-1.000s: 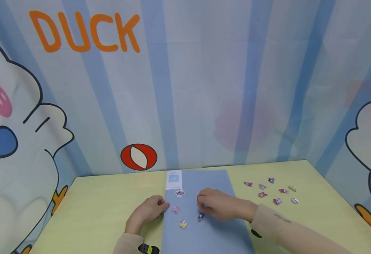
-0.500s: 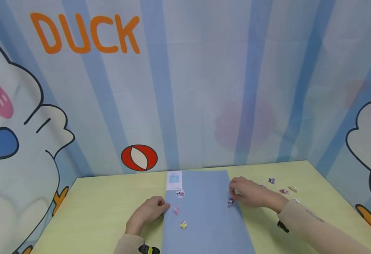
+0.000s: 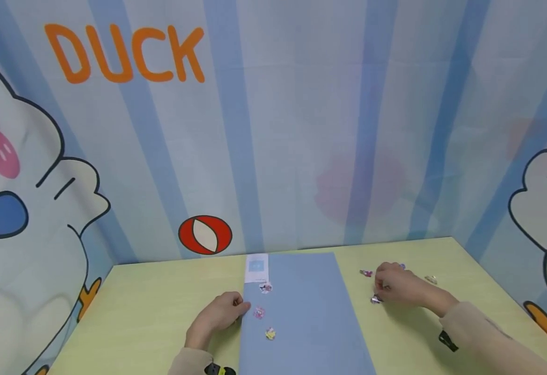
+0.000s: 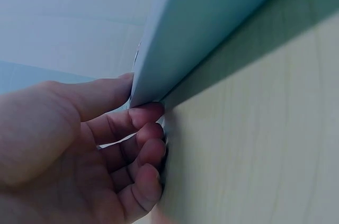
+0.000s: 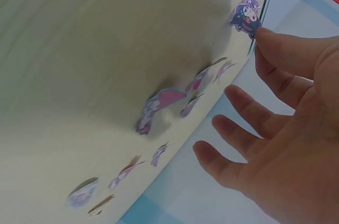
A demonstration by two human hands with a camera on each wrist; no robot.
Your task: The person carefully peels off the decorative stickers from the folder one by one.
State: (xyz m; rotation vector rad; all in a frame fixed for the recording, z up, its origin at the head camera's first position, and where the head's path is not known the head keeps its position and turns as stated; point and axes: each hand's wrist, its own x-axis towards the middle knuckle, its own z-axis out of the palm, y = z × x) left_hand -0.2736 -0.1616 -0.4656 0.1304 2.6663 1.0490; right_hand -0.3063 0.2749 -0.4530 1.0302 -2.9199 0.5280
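1. The left hand [image 3: 221,311] pinches the left edge of the blue board [image 3: 308,307], thumb on top, other fingers curled.
2. On the board's left side lie a card [image 3: 256,268] at the far corner, then, coming nearer, a white sticker [image 3: 266,287], pink sticker [image 3: 259,312] and yellow sticker [image 3: 270,334].
3. Right of the board, above the surface [image 3: 151,299], is a dark sticker [image 5: 247,17].
4. The right hand [image 3: 402,284] grasps it between thumb and forefinger, its other fingers spread.
5. Loose stickers [image 5: 161,105] lie around and beyond that hand.
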